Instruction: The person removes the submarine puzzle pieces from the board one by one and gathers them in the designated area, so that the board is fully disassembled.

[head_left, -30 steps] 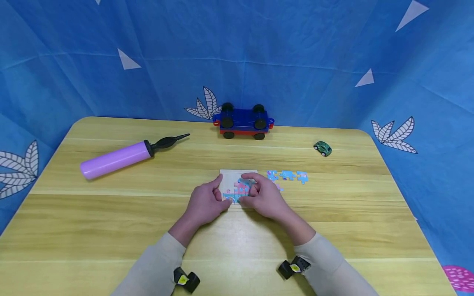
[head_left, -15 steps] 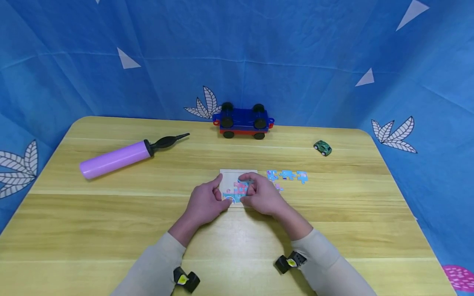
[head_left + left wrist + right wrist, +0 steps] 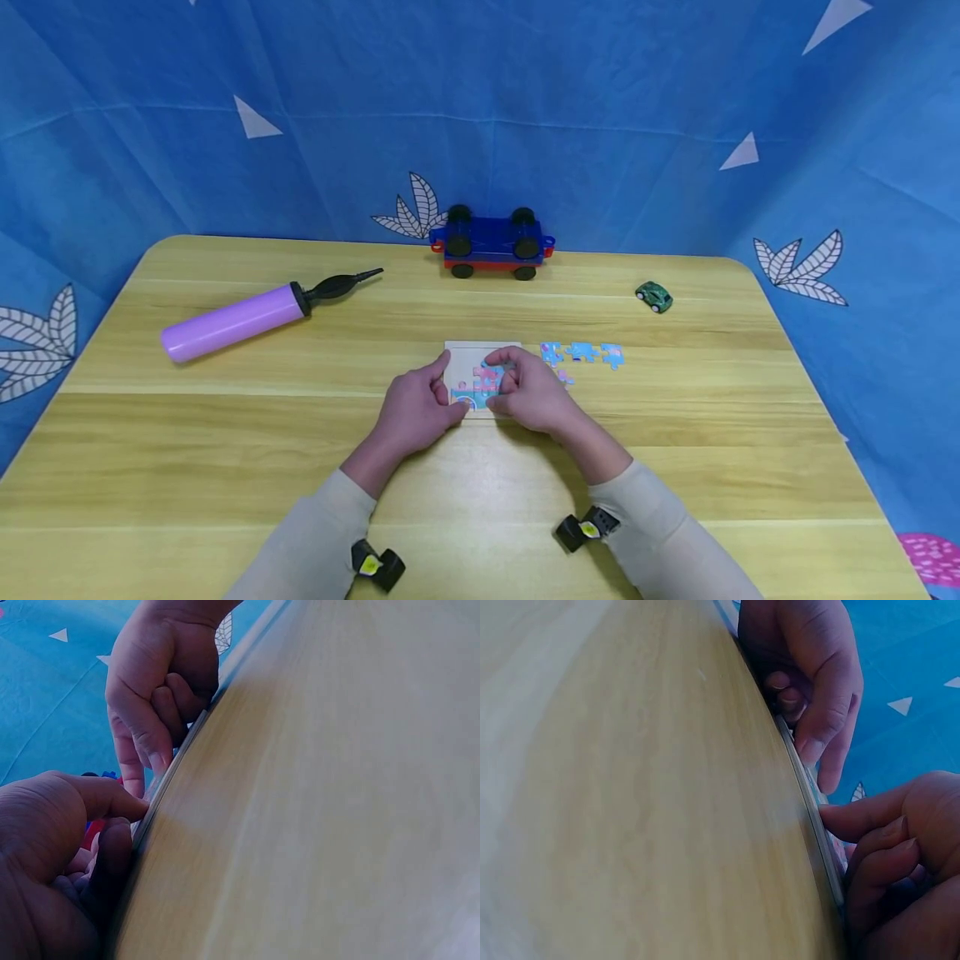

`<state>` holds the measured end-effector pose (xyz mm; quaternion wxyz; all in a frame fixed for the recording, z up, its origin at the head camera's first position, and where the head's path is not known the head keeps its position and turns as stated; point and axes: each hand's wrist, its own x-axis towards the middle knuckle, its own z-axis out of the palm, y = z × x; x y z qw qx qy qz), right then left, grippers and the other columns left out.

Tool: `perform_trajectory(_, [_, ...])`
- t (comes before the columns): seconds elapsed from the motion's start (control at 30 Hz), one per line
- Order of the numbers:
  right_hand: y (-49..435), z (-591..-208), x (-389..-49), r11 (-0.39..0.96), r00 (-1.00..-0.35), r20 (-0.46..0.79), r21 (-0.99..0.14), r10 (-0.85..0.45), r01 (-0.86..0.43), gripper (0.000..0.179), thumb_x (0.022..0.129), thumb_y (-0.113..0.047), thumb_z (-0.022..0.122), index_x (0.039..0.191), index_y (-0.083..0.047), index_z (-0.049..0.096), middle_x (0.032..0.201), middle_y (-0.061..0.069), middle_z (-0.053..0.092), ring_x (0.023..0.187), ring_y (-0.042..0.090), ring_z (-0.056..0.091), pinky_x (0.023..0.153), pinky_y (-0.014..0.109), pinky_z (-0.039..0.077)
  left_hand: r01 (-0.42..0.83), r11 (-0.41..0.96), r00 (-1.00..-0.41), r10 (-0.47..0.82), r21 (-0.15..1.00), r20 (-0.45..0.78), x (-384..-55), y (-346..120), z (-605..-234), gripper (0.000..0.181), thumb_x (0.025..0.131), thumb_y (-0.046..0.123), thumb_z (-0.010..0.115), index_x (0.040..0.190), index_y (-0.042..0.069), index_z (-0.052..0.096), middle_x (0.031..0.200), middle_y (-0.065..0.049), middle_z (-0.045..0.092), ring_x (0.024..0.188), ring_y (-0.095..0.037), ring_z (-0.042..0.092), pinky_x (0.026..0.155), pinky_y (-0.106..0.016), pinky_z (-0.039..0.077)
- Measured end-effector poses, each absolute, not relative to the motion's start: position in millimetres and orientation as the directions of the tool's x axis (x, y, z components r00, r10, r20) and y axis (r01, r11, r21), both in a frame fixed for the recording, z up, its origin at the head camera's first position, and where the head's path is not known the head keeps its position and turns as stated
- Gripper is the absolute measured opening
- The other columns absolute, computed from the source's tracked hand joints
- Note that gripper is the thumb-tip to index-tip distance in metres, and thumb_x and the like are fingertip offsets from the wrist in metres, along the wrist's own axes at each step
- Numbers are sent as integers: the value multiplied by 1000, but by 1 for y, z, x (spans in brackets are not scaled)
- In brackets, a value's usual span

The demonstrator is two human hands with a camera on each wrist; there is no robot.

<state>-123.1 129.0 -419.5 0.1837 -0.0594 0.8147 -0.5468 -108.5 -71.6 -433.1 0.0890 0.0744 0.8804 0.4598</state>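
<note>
A white jigsaw board (image 3: 459,357) lies flat on the table, partly filled with pink and blue jigsaw pieces (image 3: 486,380) in its lower part. My left hand (image 3: 418,410) holds the board's left side, with the index finger along that edge and the thumb over the near corner. Over the board's right part, my right hand (image 3: 534,393) has curled thumb and index finger about a blue jigsaw piece (image 3: 493,367); the hand hides much of it. Both hands (image 3: 154,690) (image 3: 922,840) also show at the board's thin edge in the wrist views.
Right of the board lie several loose jigsaw pieces (image 3: 581,352), one partly behind my right hand. A purple hand pump (image 3: 232,323) rests at the left. An overturned blue and red toy wagon (image 3: 492,242) stands at the back edge, and a green toy car (image 3: 654,297) at the right.
My right hand and wrist have shifted slightly left, its index finger moving a little over the pieces. The left hand stays on the board. The loose pieces have not moved.
</note>
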Motion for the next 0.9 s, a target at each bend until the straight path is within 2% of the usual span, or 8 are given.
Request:
perform_trajectory(0.3, [129, -420, -122, 368, -924, -233, -923, -303, 112, 50, 80, 12, 72, 123, -3, 52, 59, 0, 40, 47, 15, 34, 54, 28, 36, 34, 558, -972, 211, 829, -103, -108, -72, -432, 82, 81, 16, 83, 149, -1, 42, 67, 3, 54, 55, -13, 46, 65, -33, 45])
perform_trajectory(0.6, [130, -421, -124, 424, -925, -211, -904, -317, 60, 48, 80, 9, 74, 124, -5, 62, 60, 0, 41, 49, 15, 37, 55, 29, 37, 46, 565, -972, 215, 824, -93, -108, -72, -431, 81, 80, 17, 83, 149, -2, 42, 68, 3, 54, 54, -12, 45, 63, -33, 44])
perform_trajectory(0.9, [130, -419, -124, 426, -921, -211, -903, -327, 56, 39, 80, 7, 74, 116, -2, 65, 59, 0, 40, 48, 13, 36, 56, 30, 38, 44, 557, -972, 215, 829, -93, -108, -72, -431, 81, 81, 16, 82, 149, -1, 42, 68, 3, 54, 53, -11, 44, 66, -33, 45])
